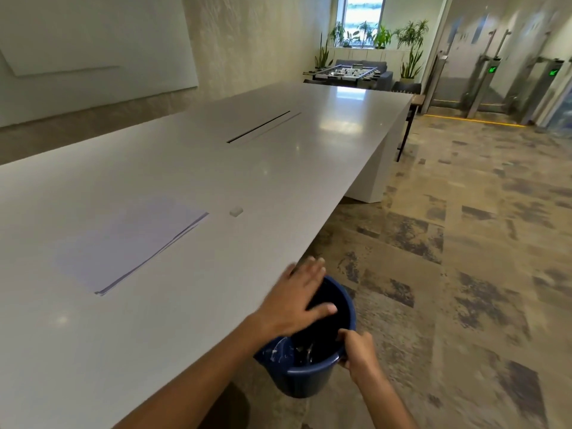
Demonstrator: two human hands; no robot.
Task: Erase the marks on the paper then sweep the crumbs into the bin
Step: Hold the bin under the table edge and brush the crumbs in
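1. Paper stack lies flat on the table, far left of my hands. I can't make out any marks on the top sheet from here, so erasing looks done — my guess, since the sheet is pale and a bit washed out.
2. White eraser sits loose on the table just right of the paper, not touching it, nobody holding it.
3. Crumbs: too small to see on the tabletop. Can't tell if any are left.
4. My left hand is flat, fingers straight and spread, holding nothing. It's at the table's near edge, w/ fingertips out past the edge and over the mouth of the bin — reads as the sweep stage, prob. the last of it.
5. Blue bin is held up just below the table edge, off the floor, some pale scraps inside.
6. My right hand grips the bin rim, fingers curled over the right side.
7. Left to do, as I judge it: finish brushing, set bin down.
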